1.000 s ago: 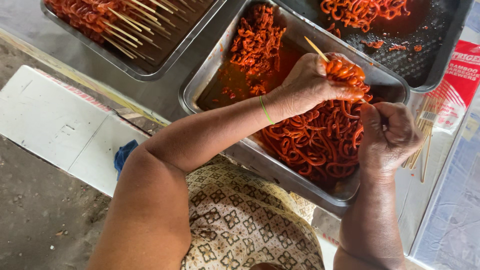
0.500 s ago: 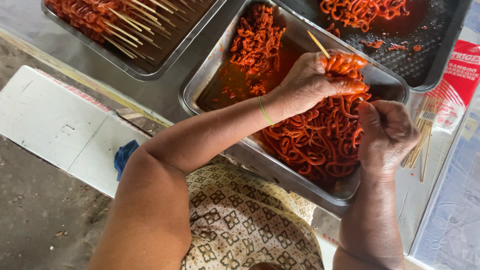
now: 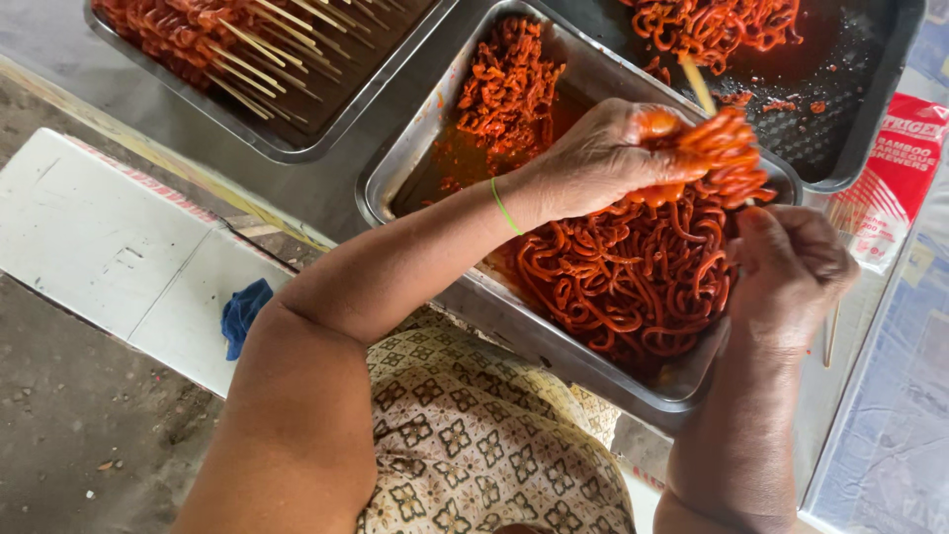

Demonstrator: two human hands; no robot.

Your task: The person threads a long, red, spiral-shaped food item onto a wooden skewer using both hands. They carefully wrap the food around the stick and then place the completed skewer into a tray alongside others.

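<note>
Near the upper middle of the frame, the left hand (image 3: 618,158) is curled tight around a bunch of red-orange marinated strips (image 3: 727,158) threaded on a bamboo skewer (image 3: 698,84), whose bare tip pokes up and to the left above the fingers. The right hand (image 3: 791,262), at the right of the frame just below that bunch, is closed into a loose fist; it seems to grip the skewer's lower end, though the stick itself is hidden there. Both hands hover over a steel tray (image 3: 415,148) in the centre, which holds a heap of coiled strips (image 3: 633,287) in red sauce. A second tray (image 3: 287,148) at the upper left carries finished skewers, and a dark tray (image 3: 870,119) at the upper right holds more strips. A red packet of skewers (image 3: 895,178) lies at the right edge of the counter (image 3: 326,188). A blue cloth (image 3: 242,314) sits at the lower left.
</note>
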